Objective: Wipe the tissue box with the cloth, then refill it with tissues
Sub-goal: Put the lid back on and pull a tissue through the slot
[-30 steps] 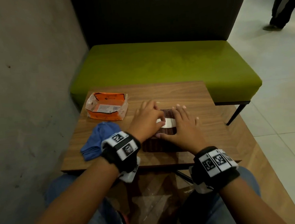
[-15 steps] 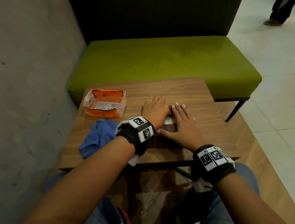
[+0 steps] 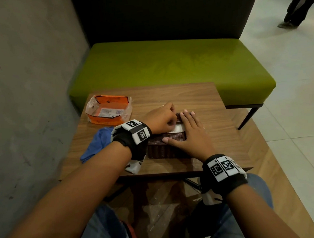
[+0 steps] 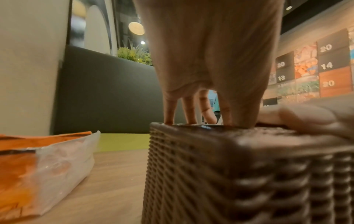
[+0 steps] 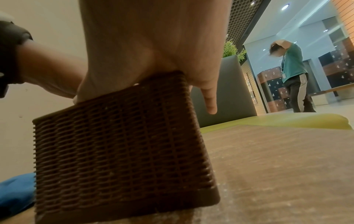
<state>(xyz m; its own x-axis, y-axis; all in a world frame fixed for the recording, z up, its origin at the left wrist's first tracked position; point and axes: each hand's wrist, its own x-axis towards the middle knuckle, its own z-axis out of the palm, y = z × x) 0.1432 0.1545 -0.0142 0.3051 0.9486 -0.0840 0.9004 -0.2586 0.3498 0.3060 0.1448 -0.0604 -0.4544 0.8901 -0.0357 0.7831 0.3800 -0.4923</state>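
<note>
Two bare hands are resting on top of a dark brown woven-wicker tissue box (image 3: 166, 145), which is standing near the front middle of a small wooden table (image 3: 203, 100). The right hand (image 3: 192, 135) is lying flat across the right part of the box's top, its fingers straight and close together and reaching toward the far edge, its thumb stretched left along the near edge. In the right wrist view the little finger is hanging past the box's right side, clear of the table. The left hand (image 3: 161, 119) is sitting over the left part of the top with its fingers bent downward; in the left wrist view the fingertips (image 4: 169, 119) are reaching down at the far rim of the box. Whether they are pinching anything I cannot tell. A patch of white tissues (image 3: 178, 128) is showing at the top of the box between the two hands.

A crumpled blue cloth (image 3: 96, 144) is lying on the table to the left of the box, partly under the left wrist and apart from both hands. An opened orange and clear plastic tissue packet (image 3: 108, 110) is sitting at the table's far left corner, well apart from the box. A lime-green cushioned bench (image 3: 167, 69) is standing beyond the table against a dark panel.
</note>
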